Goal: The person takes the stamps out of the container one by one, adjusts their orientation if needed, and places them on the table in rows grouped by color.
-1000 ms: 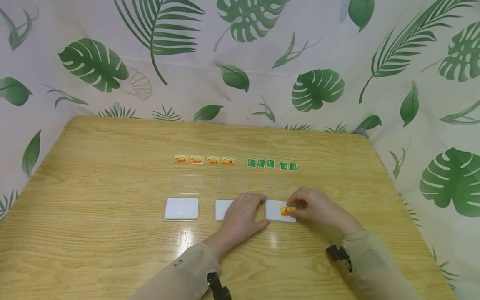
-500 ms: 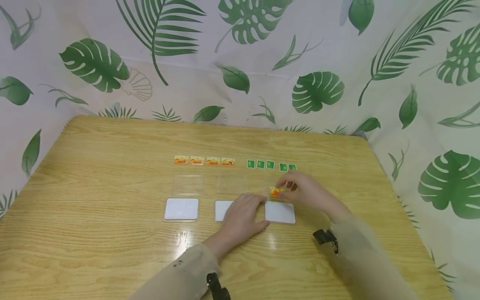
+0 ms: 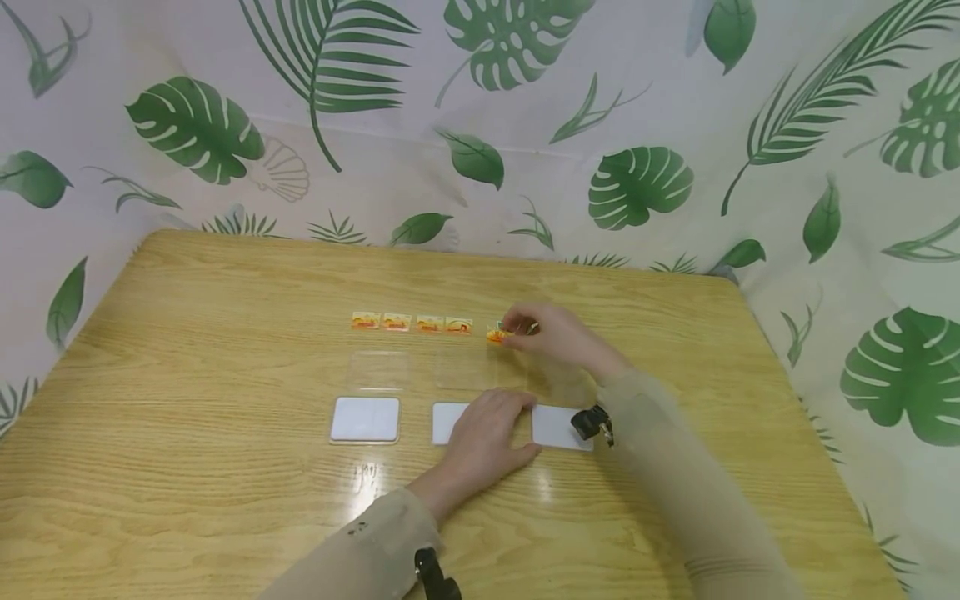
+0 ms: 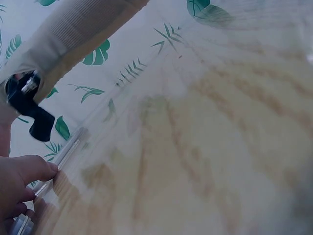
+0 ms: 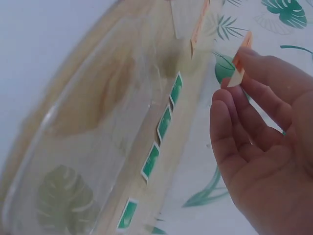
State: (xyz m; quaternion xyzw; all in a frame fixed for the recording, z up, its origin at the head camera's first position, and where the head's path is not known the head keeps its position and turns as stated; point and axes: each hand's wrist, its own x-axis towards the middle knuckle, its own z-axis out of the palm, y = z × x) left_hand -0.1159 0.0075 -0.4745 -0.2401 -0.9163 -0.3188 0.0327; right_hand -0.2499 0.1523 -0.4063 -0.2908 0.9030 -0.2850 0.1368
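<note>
My right hand [image 3: 551,333] pinches a small orange-and-yellow stamp [image 3: 496,335] between thumb and fingers, above the far row on the table. In the right wrist view the stamp [image 5: 240,59] stands on edge between the fingertips, and several green stamps [image 5: 164,122] lie beyond a clear plastic lid [image 5: 98,98]. The head view hides most of the green ones behind the hand. My left hand [image 3: 487,429] lies over part of the middle white card case [image 3: 446,423]. Its thumb and forefinger hold the left end of the right white card case [image 3: 555,423].
Several orange stamps [image 3: 397,322] lie in a row at the back. Clear lids [image 3: 380,371] lie flat in front of them. A third white card case [image 3: 365,419] sits at the left on the wooden table [image 3: 187,375]. Leaf-patterned cloth [image 3: 360,167] hangs behind.
My right hand has carried the orange stamp away from the right white card case, up and left toward the far row. My left hand has stayed in place.
</note>
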